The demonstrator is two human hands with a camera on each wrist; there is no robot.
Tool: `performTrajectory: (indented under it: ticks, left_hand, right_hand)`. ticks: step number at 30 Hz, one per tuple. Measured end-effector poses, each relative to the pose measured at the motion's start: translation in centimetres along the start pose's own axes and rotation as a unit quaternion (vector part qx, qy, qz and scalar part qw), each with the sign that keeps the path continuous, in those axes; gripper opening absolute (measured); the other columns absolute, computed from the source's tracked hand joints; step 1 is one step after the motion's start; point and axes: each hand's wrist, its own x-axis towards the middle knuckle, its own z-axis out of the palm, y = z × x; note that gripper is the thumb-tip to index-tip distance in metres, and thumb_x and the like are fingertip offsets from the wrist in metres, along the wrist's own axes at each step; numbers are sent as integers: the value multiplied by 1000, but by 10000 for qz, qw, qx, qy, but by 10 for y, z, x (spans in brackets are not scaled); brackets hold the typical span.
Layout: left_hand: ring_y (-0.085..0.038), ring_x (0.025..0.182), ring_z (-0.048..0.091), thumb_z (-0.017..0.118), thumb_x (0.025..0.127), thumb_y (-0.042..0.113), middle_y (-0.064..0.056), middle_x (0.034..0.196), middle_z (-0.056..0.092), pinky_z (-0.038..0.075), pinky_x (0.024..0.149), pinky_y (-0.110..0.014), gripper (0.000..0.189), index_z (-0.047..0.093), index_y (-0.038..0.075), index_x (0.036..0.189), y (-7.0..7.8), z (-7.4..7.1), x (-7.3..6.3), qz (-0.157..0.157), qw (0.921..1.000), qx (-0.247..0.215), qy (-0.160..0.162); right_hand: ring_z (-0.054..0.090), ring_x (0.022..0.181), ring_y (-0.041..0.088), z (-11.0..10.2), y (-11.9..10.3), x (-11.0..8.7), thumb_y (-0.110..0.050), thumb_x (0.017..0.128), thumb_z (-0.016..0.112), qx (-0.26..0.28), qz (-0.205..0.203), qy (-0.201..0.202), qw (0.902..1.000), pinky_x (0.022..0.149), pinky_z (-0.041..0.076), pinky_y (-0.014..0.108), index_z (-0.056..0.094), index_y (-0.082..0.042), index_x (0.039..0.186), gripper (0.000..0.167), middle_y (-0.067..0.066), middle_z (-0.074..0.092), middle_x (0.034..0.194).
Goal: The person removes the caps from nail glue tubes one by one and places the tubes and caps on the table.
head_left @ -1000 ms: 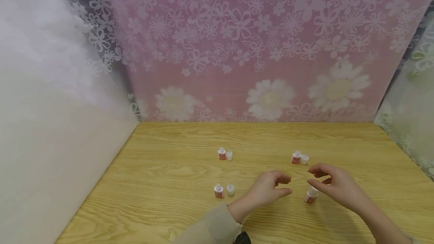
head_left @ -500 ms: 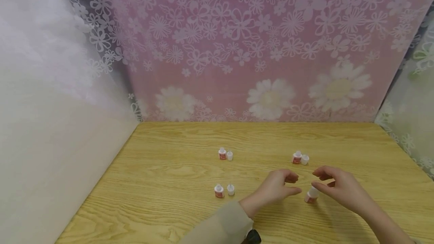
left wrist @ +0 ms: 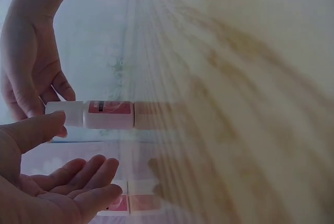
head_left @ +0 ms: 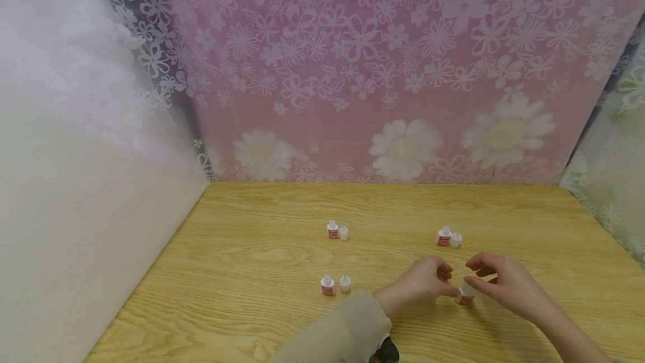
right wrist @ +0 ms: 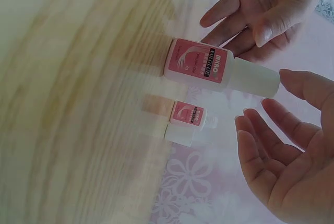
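A small white glue bottle (head_left: 466, 298) with a red label stands upright at the right front of the table, its white cap (right wrist: 255, 77) on. On its left, my left hand (head_left: 422, 281) has its thumb near the bottle and its fingers loosely bent. My right hand (head_left: 510, 287) is at the cap from the right, thumb tip at the cap's top end. Its other fingers are loosely curved and apart from the thumb. In the left wrist view, both hands flank the bottle (left wrist: 109, 115); contact by the left thumb is unclear.
Behind it stands an uncapped glue bottle (head_left: 444, 237) with its cap (head_left: 456, 240) beside it. Two more uncapped bottles stand to the left, one farther back (head_left: 332, 231) and one nearer (head_left: 328, 285), each next to its brush cap (head_left: 345, 283). A floral curtain (head_left: 322, 71) backs the table.
The left hand has moved right, up to the glue bottle, bringing its thumb close to the bottle's side. The right hand has hardly moved beside the cap. The bottle still stands in place.
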Motion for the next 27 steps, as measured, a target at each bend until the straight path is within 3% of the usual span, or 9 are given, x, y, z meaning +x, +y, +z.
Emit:
performTrajectory:
  ticks: [7, 15, 27]
  left_hand:
    - [-1, 71, 53, 74, 72, 12, 6, 78, 61, 43, 64, -18, 25, 63, 6, 94, 5, 6, -2, -269, 9994, -202, -117]
    - [4, 60, 50, 76, 69, 11, 10, 67, 61, 39, 56, -12, 15, 67, 8, 81, 9, 16, -3, 88, 9999, 84, 103]
    - [2, 55, 45, 76, 67, 9, 13, 59, 53, 37, 52, -13, 13, 65, 12, 72, 8, 24, 4, 64, 9985, 302, 452]
  right_hand:
    - [58, 74, 16, 1, 1, -2, -23, 80, 66, 161, -35, -282, 9995, 59, 48, 26, 59, 0, 97, 29, 9, 60, 92]
    - [57, 71, 6, 3, 2, -1, -25, 81, 64, 212, -244, -527, 9981, 58, 46, 23, 60, -6, 91, 22, 0, 60, 82]
    - [58, 70, 6, 8, 3, -2, -19, 82, 64, 123, -302, -399, 9987, 59, 46, 22, 60, -7, 88, 15, -2, 61, 81]
